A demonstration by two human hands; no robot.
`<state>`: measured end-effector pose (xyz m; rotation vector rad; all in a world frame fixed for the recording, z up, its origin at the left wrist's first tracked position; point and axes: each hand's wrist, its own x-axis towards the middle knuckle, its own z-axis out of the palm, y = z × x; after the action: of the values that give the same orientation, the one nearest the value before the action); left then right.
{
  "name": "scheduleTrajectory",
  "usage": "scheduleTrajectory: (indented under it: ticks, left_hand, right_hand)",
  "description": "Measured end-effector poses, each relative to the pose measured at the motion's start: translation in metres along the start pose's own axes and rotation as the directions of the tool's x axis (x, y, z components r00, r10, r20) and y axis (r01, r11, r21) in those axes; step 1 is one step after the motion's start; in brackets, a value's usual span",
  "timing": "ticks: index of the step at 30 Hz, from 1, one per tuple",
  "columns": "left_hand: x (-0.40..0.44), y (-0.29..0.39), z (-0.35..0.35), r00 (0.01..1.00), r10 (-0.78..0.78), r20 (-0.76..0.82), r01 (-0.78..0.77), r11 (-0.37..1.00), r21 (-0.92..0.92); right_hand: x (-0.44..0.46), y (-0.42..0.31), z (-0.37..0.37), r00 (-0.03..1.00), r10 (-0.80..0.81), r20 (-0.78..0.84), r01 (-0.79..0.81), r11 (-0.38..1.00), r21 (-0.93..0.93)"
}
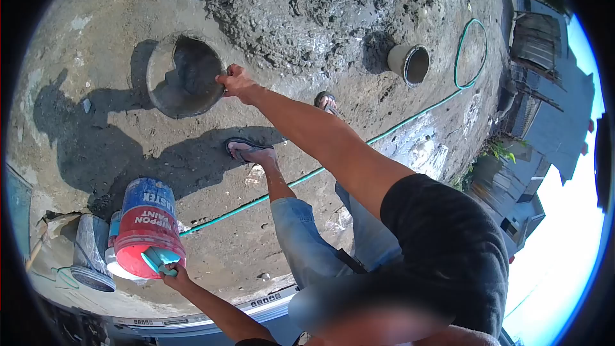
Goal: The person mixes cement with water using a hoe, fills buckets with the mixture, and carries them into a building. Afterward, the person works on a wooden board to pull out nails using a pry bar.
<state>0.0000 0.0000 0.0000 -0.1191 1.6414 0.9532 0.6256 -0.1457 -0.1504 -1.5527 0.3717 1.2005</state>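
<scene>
My right hand (236,82) is closed on the rim of a mortar-caked grey bucket (160,83), whose mouth faces me. Its inside is partly shadowed and looks wet. Over to the lower left, my left hand (174,273) grips the handle of a turquoise dipper (160,256). The dipper is at the mouth of a red and blue paint bucket (148,216) lettered NIPPON PAINT. What the paint bucket contains is hidden.
A heap of wet grey mortar (288,13) spreads beyond the grey bucket. Another bucket (410,64) stands beside it. A green hose (391,129) crosses the ground near my sandalled feet. A dirty bucket (91,250) is beside the paint bucket.
</scene>
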Motion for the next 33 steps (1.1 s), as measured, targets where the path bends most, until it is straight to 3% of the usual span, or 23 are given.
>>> scheduleTrajectory:
  ticks: [2, 3, 5, 6, 10, 12, 13, 15, 19, 21, 22, 25, 27, 28, 32, 33]
  left_hand:
    - [0.008, 0.004, 0.033, 1.000, -0.003, -0.009, 0.004, 0.992, 0.127]
    - [-0.020, -0.023, 0.025, 0.999, -0.044, -0.029, 0.048, 0.986, 0.159]
    - [-0.017, -0.032, 0.036, 0.992, 0.123, -0.015, -0.114, 0.954, 0.279]
    - [-0.015, -0.036, 0.041, 0.993, 0.118, 0.010, -0.117, 0.954, 0.276]
    - [-0.044, -0.052, 0.058, 0.998, -0.028, -0.049, 0.043, 0.943, 0.329]
    - [-0.092, -0.075, 0.074, 0.957, 0.217, -0.192, -0.076, 0.828, 0.555]
    - [-0.102, -0.080, 0.073, 0.961, 0.216, -0.172, -0.084, 0.821, 0.565]
    - [-0.105, -0.083, 0.050, 0.992, 0.113, 0.052, -0.120, 0.755, 0.644]
    - [-0.186, -0.137, 0.067, 0.989, 0.141, 0.046, -0.122, 0.595, 0.794]
    - [-0.212, -0.162, 0.069, 0.994, 0.109, 0.027, -0.080, 0.517, 0.852]
    - [-0.225, -0.173, 0.068, 0.993, 0.115, 0.032, -0.087, 0.509, 0.856]
    - [-0.259, -0.204, 0.069, 0.997, 0.044, 0.061, -0.074, 0.394, 0.916]
    - [-0.279, -0.223, 0.070, 0.997, 0.011, 0.071, -0.072, 0.282, 0.957]
    - [-0.287, -0.228, 0.069, 0.997, -0.004, 0.083, -0.079, 0.256, 0.963]
    - [-0.310, -0.246, 0.070, 0.996, 0.013, 0.083, -0.084, 0.220, 0.972]
    - [-0.314, -0.248, 0.071, 0.997, 0.021, 0.081, -0.083, 0.200, 0.976]
  right_hand:
    - [-0.006, -0.006, 0.002, 0.994, -0.101, -0.033, 0.093, 0.976, -0.196]
    - [-0.030, 0.010, -0.066, 0.990, -0.106, -0.094, 0.082, 0.971, -0.225]
    - [-0.064, -0.006, -0.111, 0.987, -0.104, -0.122, 0.081, 0.981, -0.176]
    - [-0.102, -0.033, -0.135, 0.990, -0.066, -0.127, 0.050, 0.991, -0.125]
    - [-0.191, -0.038, -0.272, 0.950, -0.124, -0.287, 0.103, 0.991, -0.088]
    - [-0.243, -0.048, -0.331, 0.904, -0.123, -0.408, 0.119, 0.992, -0.036]
    - [-0.269, -0.058, -0.359, 0.877, -0.107, -0.469, 0.103, 0.994, -0.035]
    - [-0.303, -0.060, -0.425, 0.792, -0.113, -0.600, 0.110, 0.993, -0.041]
    - [-0.321, -0.041, -0.567, 0.472, -0.132, -0.872, -0.142, 0.965, -0.223]
    - [-0.318, -0.056, -0.615, 0.361, -0.178, -0.915, -0.443, 0.831, -0.336]
    - [-0.313, -0.068, -0.629, 0.332, -0.238, -0.913, -0.521, 0.761, -0.388]
    - [-0.300, -0.092, -0.676, 0.284, -0.277, -0.918, -0.686, 0.610, -0.396]
    - [-0.295, -0.109, -0.699, 0.226, -0.273, -0.935, -0.689, 0.634, -0.351]
    - [-0.294, -0.115, -0.713, 0.267, -0.286, -0.920, -0.691, 0.609, -0.389]
    - [-0.289, -0.140, -0.739, 0.264, -0.314, -0.912, -0.707, 0.581, -0.404]
    - [-0.290, -0.144, -0.745, 0.277, -0.361, -0.891, -0.750, 0.499, -0.435]
